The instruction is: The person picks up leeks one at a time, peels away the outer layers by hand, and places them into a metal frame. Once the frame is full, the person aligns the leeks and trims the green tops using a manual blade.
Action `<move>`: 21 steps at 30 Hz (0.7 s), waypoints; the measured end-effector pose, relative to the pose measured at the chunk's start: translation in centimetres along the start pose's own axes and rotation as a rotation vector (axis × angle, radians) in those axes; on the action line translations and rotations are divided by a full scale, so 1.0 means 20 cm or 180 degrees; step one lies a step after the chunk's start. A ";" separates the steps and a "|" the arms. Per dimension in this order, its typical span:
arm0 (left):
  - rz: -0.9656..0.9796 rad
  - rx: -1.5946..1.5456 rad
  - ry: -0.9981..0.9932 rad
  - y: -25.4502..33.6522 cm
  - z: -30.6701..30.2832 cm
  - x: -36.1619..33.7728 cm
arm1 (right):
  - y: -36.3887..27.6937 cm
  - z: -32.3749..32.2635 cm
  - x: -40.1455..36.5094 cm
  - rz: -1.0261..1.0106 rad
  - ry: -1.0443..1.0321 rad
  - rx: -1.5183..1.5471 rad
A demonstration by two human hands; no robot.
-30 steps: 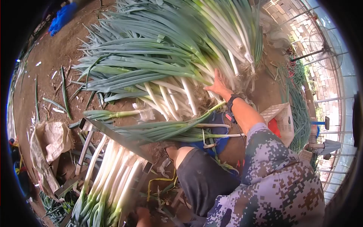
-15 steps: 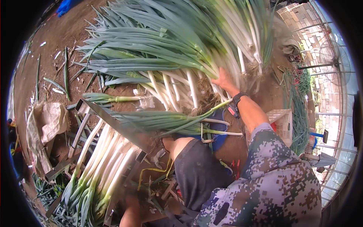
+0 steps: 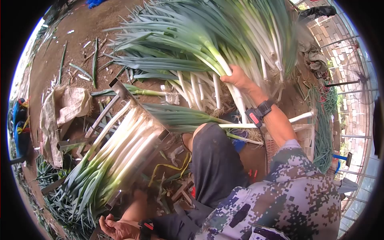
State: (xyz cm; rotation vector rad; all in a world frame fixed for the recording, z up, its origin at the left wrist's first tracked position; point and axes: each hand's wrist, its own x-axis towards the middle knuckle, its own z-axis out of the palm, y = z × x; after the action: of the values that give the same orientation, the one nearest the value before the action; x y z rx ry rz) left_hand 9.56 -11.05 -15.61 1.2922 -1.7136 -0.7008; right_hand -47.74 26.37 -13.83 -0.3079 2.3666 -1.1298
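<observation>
My right hand is closed around the pale shaft of a long green onion, at the near edge of a large heap of green onions. The held stalk's white lower end hangs below the hand. My left hand is low at the left, fingers loosely curled with nothing visible in them, near the lower end of a metal rack. A thick bundle of green onions lies in that rack, roots up and leaves down. More green onions lie between heap and knee.
A white plastic crate stands right of my right forearm, with green leaves piled beyond it. At left lie a crumpled sack and loose leaves on dirt floor. A yellow strap is near my bent knee.
My right hand has pulled a green onion partly upright from the heap. My left hand has come into view at the lower left. The view has shifted slightly.
</observation>
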 end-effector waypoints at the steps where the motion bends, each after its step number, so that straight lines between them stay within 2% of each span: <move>1: -0.0018 -0.0035 0.0021 0.00 -0.04 0.00 | -0.09 0.01 -0.03 0.0039 -0.0135 0.0347; 2: -0.0084 -0.0131 0.0049 -0.08 -0.06 -0.02 | -0.17 0.10 -0.09 -0.0219 -0.0206 0.0441; 6: -0.0295 -0.0246 0.0120 -0.03 -0.10 -0.06 | -0.45 0.00 -0.17 -0.0215 -0.0523 0.0789; 8: -0.0335 -0.0450 0.0141 -0.03 -0.12 -0.08 | -0.58 -0.02 -0.21 -0.0595 -0.0473 0.0724; 9: -0.0327 -0.0668 0.0190 -0.23 -0.12 -0.10 | -0.61 0.10 -0.29 -0.0886 -0.0381 0.0659; 10: -0.0524 -0.0832 0.0223 -0.23 -0.13 -0.11 | -0.70 0.09 -0.31 -0.1048 -0.0308 0.0496; 14: -0.0679 -0.0950 0.0187 -0.13 -0.12 -0.14 | -1.08 0.12 -0.39 -0.1849 -0.0068 -0.0173; 15: -0.0691 -0.0875 0.0203 -0.07 -0.17 -0.14 | -1.22 0.20 -0.40 -0.2026 -0.0131 -0.0114; 16: -0.0610 -0.0864 0.0221 -0.24 -0.13 -0.17 | -1.23 0.34 -0.45 -0.2316 0.0061 -0.0331; 19: -0.0641 -0.1134 0.0289 -0.28 -0.12 -0.19 | -1.41 0.52 -0.47 -0.2670 0.0003 -0.0372; 21: -0.0730 -0.1220 0.0306 -0.27 -0.13 -0.20 | -1.54 0.68 -0.49 -0.3083 -0.0450 -0.0186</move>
State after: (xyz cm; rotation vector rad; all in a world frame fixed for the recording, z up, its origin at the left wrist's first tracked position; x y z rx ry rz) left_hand 14.78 -8.85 -20.05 1.2346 -1.2870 -1.0271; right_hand -32.59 1.91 6.15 -1.6092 2.1163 -1.3414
